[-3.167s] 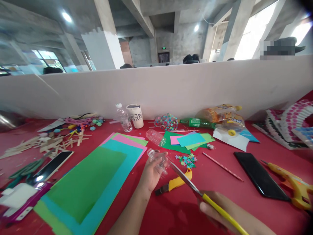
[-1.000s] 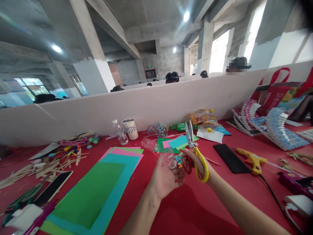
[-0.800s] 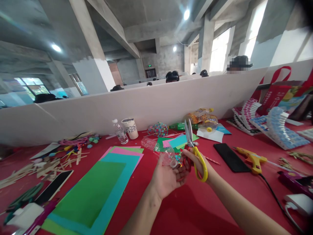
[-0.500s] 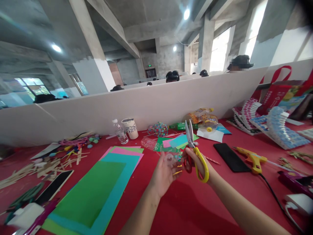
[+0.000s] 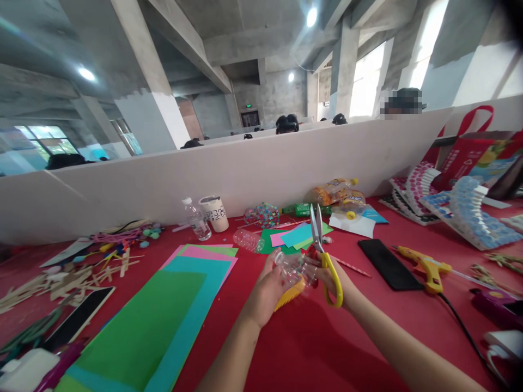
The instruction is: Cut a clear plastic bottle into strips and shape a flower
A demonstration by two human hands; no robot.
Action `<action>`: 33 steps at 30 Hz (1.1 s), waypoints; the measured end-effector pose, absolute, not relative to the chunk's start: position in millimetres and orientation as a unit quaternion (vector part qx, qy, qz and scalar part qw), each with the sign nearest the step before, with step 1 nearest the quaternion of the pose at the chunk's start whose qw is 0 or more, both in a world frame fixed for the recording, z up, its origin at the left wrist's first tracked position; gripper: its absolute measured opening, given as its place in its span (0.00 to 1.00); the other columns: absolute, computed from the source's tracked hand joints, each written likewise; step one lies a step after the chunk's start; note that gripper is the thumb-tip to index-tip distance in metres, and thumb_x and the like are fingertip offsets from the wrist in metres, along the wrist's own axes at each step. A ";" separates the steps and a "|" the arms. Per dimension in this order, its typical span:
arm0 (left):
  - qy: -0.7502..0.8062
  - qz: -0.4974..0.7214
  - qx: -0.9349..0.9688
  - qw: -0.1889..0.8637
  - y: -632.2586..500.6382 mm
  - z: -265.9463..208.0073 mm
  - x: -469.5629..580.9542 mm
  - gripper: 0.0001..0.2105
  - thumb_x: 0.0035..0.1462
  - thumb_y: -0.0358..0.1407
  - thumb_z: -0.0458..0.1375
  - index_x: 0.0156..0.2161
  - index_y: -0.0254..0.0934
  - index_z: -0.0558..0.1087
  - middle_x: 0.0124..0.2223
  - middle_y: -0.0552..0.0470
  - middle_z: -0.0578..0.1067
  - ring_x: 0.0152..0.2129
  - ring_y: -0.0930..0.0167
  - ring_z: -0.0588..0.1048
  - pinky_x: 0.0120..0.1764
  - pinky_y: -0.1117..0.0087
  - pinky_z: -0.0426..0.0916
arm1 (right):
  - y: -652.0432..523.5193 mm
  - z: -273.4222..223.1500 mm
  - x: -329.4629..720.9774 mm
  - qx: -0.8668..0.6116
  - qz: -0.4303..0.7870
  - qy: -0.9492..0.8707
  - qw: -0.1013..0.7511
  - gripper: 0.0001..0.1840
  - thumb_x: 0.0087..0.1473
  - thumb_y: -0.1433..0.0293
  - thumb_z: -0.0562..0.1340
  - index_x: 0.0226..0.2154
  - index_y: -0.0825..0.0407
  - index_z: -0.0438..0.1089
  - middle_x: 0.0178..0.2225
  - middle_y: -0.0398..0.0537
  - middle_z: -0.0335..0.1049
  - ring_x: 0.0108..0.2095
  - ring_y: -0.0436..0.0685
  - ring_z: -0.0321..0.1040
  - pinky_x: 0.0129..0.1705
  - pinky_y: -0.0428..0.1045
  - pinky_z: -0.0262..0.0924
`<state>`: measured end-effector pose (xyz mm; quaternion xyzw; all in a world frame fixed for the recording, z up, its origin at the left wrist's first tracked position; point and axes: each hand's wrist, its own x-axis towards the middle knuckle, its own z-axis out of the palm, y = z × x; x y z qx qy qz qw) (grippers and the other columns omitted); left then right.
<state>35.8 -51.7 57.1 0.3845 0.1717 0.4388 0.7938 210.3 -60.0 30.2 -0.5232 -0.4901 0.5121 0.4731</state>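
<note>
The clear plastic bottle piece [image 5: 292, 267] is gripped in the left hand [image 5: 267, 288], above the red surface [image 5: 310, 348] and just right of the coloured paper sheets [image 5: 163, 310]. The right hand [image 5: 330, 275] is closed around the yellow-handled scissors [image 5: 322, 253], blades pointing up, touching the bottle piece.

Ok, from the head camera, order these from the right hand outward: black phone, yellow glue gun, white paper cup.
1. black phone, lying flat just right of the right hand.
2. yellow glue gun, further right, beyond the phone.
3. white paper cup, far left, by the white partition.
</note>
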 end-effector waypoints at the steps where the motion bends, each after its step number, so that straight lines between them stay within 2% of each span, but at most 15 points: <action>1: 0.198 0.451 0.387 0.779 -49.7 54.9 37.7 0.21 0.56 0.37 0.57 0.54 0.42 0.62 0.51 0.43 0.72 0.49 0.60 0.70 0.53 0.54 0.59 | -59.3 29.0 210.7 -0.528 0.508 -0.491 0.471 0.17 0.58 0.64 0.58 0.48 0.54 0.64 0.48 0.49 0.66 0.43 0.57 0.67 0.43 0.56 0.66; 5: 0.275 0.520 0.410 0.697 -40.2 46.8 42.1 0.22 0.55 0.37 0.59 0.54 0.41 0.60 0.45 0.45 0.75 0.44 0.62 0.73 0.49 0.57 0.64 | -59.4 23.3 217.0 -0.551 0.476 -0.481 0.488 0.16 0.58 0.64 0.58 0.48 0.54 0.65 0.47 0.49 0.66 0.43 0.57 0.67 0.43 0.56 0.65; 10: 0.325 0.562 0.415 0.638 -30.0 27.5 37.6 0.24 0.54 0.38 0.60 0.54 0.43 0.57 0.46 0.46 0.74 0.46 0.64 0.72 0.50 0.62 0.63 | -60.6 7.5 219.9 -0.546 0.470 -0.450 0.528 0.16 0.58 0.64 0.58 0.48 0.54 0.64 0.47 0.49 0.66 0.42 0.56 0.68 0.42 0.55 0.66; 13: 0.359 0.559 0.421 0.618 -30.1 14.8 37.0 0.22 0.55 0.40 0.58 0.53 0.44 0.57 0.47 0.46 0.73 0.46 0.64 0.72 0.49 0.62 0.63 | -62.0 -3.3 210.3 -0.518 0.497 -0.442 0.538 0.16 0.59 0.64 0.58 0.47 0.54 0.64 0.45 0.49 0.67 0.39 0.54 0.69 0.39 0.54 0.67; 15: 0.378 0.553 0.430 0.606 -32.8 10.9 37.8 0.21 0.56 0.42 0.56 0.53 0.44 0.56 0.49 0.45 0.71 0.45 0.63 0.73 0.47 0.60 0.65 | -63.9 -8.5 201.6 -0.498 0.517 -0.441 0.539 0.14 0.59 0.65 0.58 0.45 0.55 0.65 0.41 0.47 0.68 0.35 0.52 0.69 0.35 0.51 0.67; 18: 0.400 0.550 0.456 0.575 -37.0 11.6 38.5 0.21 0.56 0.43 0.56 0.52 0.45 0.56 0.52 0.44 0.69 0.46 0.63 0.73 0.48 0.60 0.64 | -68.4 -12.5 191.5 -0.468 0.539 -0.440 0.545 0.10 0.58 0.65 0.59 0.38 0.56 0.67 0.30 0.41 0.68 0.25 0.46 0.66 0.27 0.45 0.64; 21: 0.420 0.546 0.492 0.533 -37.7 11.7 36.8 0.20 0.56 0.44 0.56 0.51 0.44 0.57 0.53 0.43 0.67 0.49 0.62 0.70 0.51 0.61 0.62 | -72.4 -13.7 186.8 -0.449 0.542 -0.428 0.567 0.11 0.51 0.64 0.64 0.30 0.55 0.65 0.22 0.36 0.63 0.19 0.45 0.60 0.22 0.44 0.58; 23: 0.437 0.537 0.523 0.497 -37.4 9.2 35.3 0.20 0.57 0.45 0.54 0.52 0.44 0.57 0.57 0.42 0.63 0.53 0.61 0.66 0.52 0.60 0.61 | -73.5 -13.2 185.5 -0.444 0.538 -0.415 0.585 0.13 0.47 0.63 0.66 0.29 0.53 0.64 0.23 0.36 0.62 0.18 0.45 0.59 0.22 0.45 0.56; 26: 0.422 0.527 0.551 0.490 -39.4 5.7 35.5 0.23 0.58 0.45 0.53 0.56 0.44 0.55 0.60 0.42 0.58 0.57 0.60 0.61 0.53 0.59 0.60 | -73.1 -9.9 185.5 -0.441 0.527 -0.403 0.605 0.14 0.45 0.63 0.66 0.28 0.51 0.62 0.23 0.37 0.60 0.19 0.46 0.57 0.22 0.45 0.54; 29: 0.373 0.539 0.558 0.509 -43.9 5.9 38.5 0.27 0.56 0.42 0.55 0.58 0.45 0.52 0.60 0.42 0.59 0.54 0.60 0.64 0.52 0.59 0.62 | -72.4 -5.5 187.8 -0.440 0.514 -0.401 0.618 0.14 0.45 0.64 0.66 0.28 0.51 0.60 0.23 0.36 0.57 0.20 0.46 0.56 0.22 0.45 0.54; 33: 0.361 0.546 0.579 0.486 -47.3 8.1 40.5 0.29 0.54 0.39 0.58 0.58 0.45 0.52 0.60 0.42 0.59 0.52 0.61 0.66 0.51 0.60 0.64 | -71.9 -6.5 191.8 -0.440 0.497 -0.408 0.627 0.14 0.44 0.64 0.67 0.28 0.51 0.61 0.25 0.39 0.58 0.22 0.48 0.56 0.24 0.45 0.56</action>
